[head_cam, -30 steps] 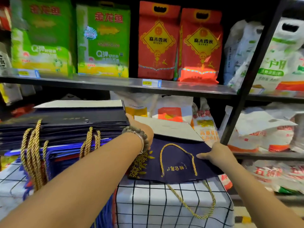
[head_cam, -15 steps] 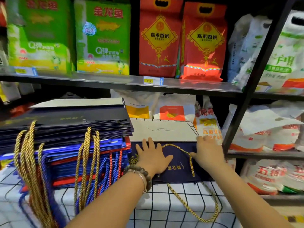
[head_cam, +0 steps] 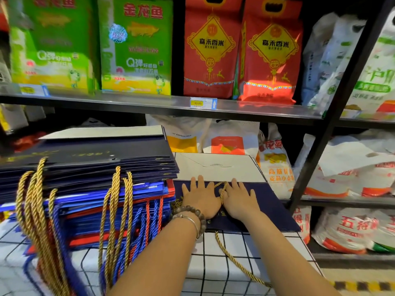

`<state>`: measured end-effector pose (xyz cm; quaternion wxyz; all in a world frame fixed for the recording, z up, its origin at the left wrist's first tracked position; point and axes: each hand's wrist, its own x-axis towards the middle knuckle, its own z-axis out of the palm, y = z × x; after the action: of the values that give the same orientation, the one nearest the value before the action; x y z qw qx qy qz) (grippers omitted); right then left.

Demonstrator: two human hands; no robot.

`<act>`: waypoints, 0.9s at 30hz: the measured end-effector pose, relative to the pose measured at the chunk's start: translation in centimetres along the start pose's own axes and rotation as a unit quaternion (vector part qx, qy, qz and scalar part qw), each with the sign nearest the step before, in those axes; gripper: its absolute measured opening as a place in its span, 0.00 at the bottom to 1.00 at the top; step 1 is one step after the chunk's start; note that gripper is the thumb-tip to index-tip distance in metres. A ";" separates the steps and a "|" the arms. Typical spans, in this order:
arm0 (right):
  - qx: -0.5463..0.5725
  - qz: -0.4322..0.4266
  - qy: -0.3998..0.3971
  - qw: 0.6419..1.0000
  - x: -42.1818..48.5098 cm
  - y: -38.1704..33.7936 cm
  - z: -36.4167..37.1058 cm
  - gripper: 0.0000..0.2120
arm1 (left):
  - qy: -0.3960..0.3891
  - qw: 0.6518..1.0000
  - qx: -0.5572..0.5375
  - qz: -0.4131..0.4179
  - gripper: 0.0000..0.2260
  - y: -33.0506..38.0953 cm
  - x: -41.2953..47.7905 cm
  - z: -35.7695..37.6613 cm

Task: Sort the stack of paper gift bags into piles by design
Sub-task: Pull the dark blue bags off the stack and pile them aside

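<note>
A flat navy gift bag (head_cam: 271, 204) with a gold rope handle (head_cam: 237, 263) lies on the checked cloth at centre right, its pale base panel (head_cam: 218, 167) folded out behind. My left hand (head_cam: 201, 197) and my right hand (head_cam: 240, 199) press flat on it side by side, fingers straight, the rope running between them. To the left stands a tall stack of gift bags (head_cam: 85, 167): navy ones with gold handles on top, bright blue and red ones (head_cam: 111, 201) beneath.
The white cloth with a black grid (head_cam: 224, 248) covers the work surface. A metal shelf (head_cam: 149, 103) behind holds green and red rice bags. A black upright post (head_cam: 333, 133) stands at right, with white sacks on lower shelves beyond it.
Both hands slid together to the middle of the navy bag and now lie flat side by side. One second ago they held its left and right edges as it was laid down.
</note>
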<state>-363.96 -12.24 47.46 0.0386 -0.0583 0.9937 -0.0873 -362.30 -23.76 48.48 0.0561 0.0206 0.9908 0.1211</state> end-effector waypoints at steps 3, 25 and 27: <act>-0.008 -0.001 -0.003 1.000 0.1 0.1 0.2 0.24 | 0.035 0.999 0.016 0.001 0.20 0.2 -0.5 -0.5; 0.799 -0.029 -0.135 0.586 -4.2 -14.8 -2.8 0.17 | 0.199 0.975 0.086 -0.042 0.24 -11.4 -13.2 -16.2; 0.807 -0.004 -0.135 0.575 -4.1 -15.0 -2.9 0.20 | 0.150 0.983 0.093 -0.045 0.27 -12.8 -12.7 -15.0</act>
<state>-358.52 -25.89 53.27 0.2034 -0.0176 0.4952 -0.8444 -351.80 -40.40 61.24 -0.0899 -0.0378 0.9949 0.0272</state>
